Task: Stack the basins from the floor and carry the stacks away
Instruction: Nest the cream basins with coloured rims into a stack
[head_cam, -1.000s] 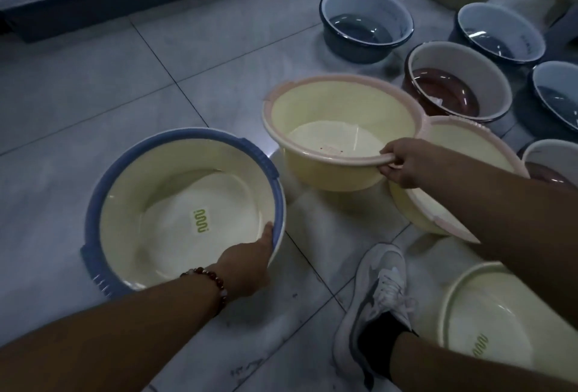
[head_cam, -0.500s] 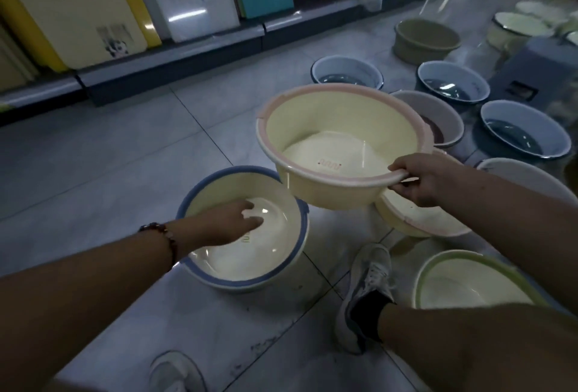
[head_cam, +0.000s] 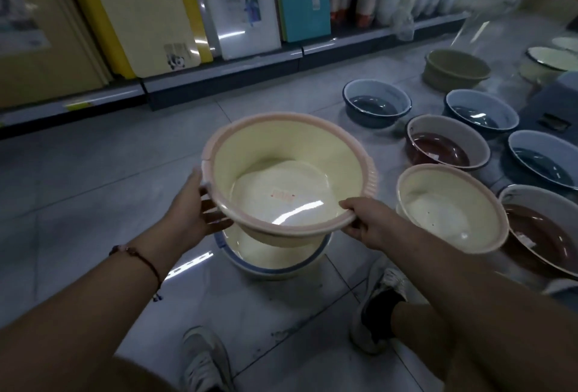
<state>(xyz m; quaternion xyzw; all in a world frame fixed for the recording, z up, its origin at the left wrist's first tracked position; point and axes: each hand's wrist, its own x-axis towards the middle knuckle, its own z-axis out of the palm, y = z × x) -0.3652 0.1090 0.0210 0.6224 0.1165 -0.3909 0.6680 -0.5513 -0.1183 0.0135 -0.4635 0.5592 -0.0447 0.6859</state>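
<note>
1. I hold the pink-rimmed basin in the air, directly above the blue-rimmed basin on the floor. My right hand has its grip curled over the rim at about 4 o'clock. My left hand lies against the wall at 9 o'clock with fingers fairly straight, more steadying than clamping. If the right grip slackens, I judge the basin would tip away from the left.

2. The lower basin is mostly hidden under the one I carry, so I cannot see whether the two are centred. Lowered off-centre, the upper base could catch the blue rim and sit tilted instead of nesting.

3. A second pink-rimmed basin sits just beside, at 3 o'clock, leaning on a brown basin. A swing of my right elbow could knock it.

4. My right shoe stands close at 5 o'clock of the stack; shifting my weight might nudge the bottom basin out of line.
</note>
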